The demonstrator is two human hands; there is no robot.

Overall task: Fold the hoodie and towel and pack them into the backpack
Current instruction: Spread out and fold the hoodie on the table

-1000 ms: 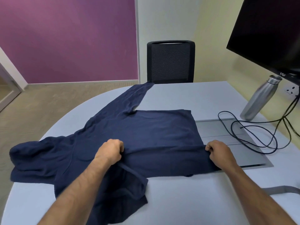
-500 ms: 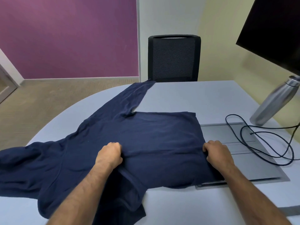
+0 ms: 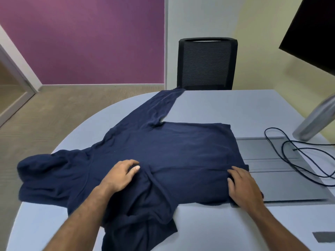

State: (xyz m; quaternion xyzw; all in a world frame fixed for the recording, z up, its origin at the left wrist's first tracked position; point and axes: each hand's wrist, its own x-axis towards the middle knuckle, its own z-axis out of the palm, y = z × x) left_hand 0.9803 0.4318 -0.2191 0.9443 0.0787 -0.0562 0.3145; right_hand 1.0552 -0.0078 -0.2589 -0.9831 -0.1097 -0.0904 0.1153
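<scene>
A navy hoodie point(image 3: 170, 151) lies spread across the grey table point(image 3: 226, 105), its hood bunched at the left edge and one sleeve stretching toward the far chair. The near sleeve lies crumpled by the front edge. My left hand point(image 3: 121, 175) rests flat on the cloth near the hoodie's middle, fingers loosely spread. My right hand point(image 3: 243, 187) lies flat on the hoodie's right hem, fingers apart. Neither hand pinches the fabric. No towel or backpack is in view.
A black mesh chair point(image 3: 207, 64) stands at the far side. A grey floor-box panel point(image 3: 282, 178) is set into the table on the right, with a black cable point(image 3: 297, 160) looped over it. A steel bottle point(image 3: 315, 122) and a dark monitor point(image 3: 313, 31) are at the right. A grey strap point(image 3: 324, 236) shows at the lower right.
Both hands have let go of the folded edge they were gripping and now lie flat on the hoodie. The view has shifted closer and to the left.
</scene>
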